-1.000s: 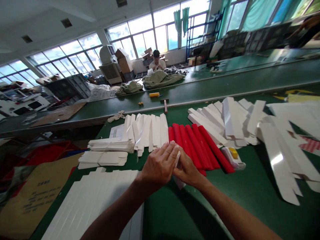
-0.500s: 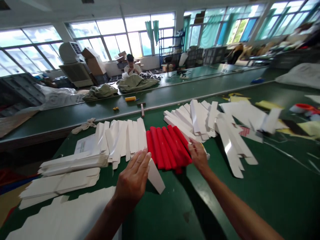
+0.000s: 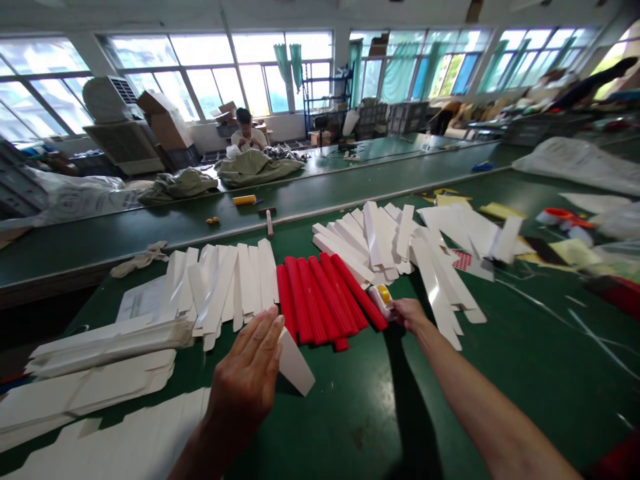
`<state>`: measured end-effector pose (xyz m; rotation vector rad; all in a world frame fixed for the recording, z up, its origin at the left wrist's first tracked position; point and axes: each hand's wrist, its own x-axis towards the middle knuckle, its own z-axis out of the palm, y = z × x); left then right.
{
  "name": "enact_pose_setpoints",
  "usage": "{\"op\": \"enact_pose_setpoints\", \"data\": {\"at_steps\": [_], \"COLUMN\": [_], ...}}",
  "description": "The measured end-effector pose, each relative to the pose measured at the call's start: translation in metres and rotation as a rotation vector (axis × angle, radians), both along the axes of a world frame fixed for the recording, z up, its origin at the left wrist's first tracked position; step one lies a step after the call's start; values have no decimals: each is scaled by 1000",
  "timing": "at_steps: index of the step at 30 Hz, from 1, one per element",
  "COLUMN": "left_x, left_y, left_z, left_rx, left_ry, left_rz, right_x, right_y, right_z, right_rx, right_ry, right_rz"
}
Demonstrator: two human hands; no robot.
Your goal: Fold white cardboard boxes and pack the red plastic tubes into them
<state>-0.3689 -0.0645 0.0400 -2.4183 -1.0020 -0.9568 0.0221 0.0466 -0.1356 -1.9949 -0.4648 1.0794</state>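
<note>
My left hand [image 3: 250, 367] is closed over a narrow white carton [image 3: 296, 363], its fingers straight and together along it. The carton's near end tilts down toward the table; its far part is hidden behind my fingers. In my right hand [image 3: 407, 313] is a small tape dispenser [image 3: 381, 300] with a yellow roll, pinched at its near end beside the rightmost red roll. Several red rolls [image 3: 320, 300] with a ribbed look lie side by side between my hands, and one short red end shows below them.
Narrow white cartons lie in a row on the left [image 3: 220, 280] and in a heap on the right [image 3: 375, 233]. Flat carton stacks [image 3: 100, 387] fill the near left. A brush-like tool [image 3: 270, 223] lies by the table divider. Across the tables sits another person [image 3: 249, 133].
My right hand has moved right and nearer to me, off the red rolls' side, bringing the tape dispenser into clear view. The left hand keeps the carton. The camera view has shifted to the right.
</note>
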Motion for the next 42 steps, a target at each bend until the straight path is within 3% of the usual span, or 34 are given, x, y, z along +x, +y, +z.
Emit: {"op": "enact_pose_setpoints", "data": {"at_steps": [6,13,21,27,30,33,34,36,38,40,42], "left_x": [-1,-2,0,-1,1,6,8,12,17,20,23], "left_y": [2,2,3,-1,-3,-5,-5,-6,-7,-8,-10], "left_z": [-1,1,-3,-7,-6,-5,-4,-3,-4,-5,-6], "left_rx": [-4,-4,-92,-174,-208,-202,-201,-202,-207,-214,-223], "left_ry": [-10,-38,-122,-281,-345,-375,-384,-396,-411,-441,-484], "left_rz": [-5,-20,-1,95,123,118,113,109,118,140,169], "right_x": [3,-2,-10,-18,-33,-71,-89,-129,-166,-195,-214], "right_y": [-9,-29,-38,-42,-44,-57,-64,-80,-96,-108,-115], "right_z": [0,-24,-41,-29,-3,51,75,126,169,197,208], "right_rx": [189,358,292,197,232,370,429,554,588,585,584], "right_ry": [250,330,204,108,62,105,150,303,366,351,322], "right_rz": [-81,-141,-100,-82,-72,37,122,428,654,786,825]}}
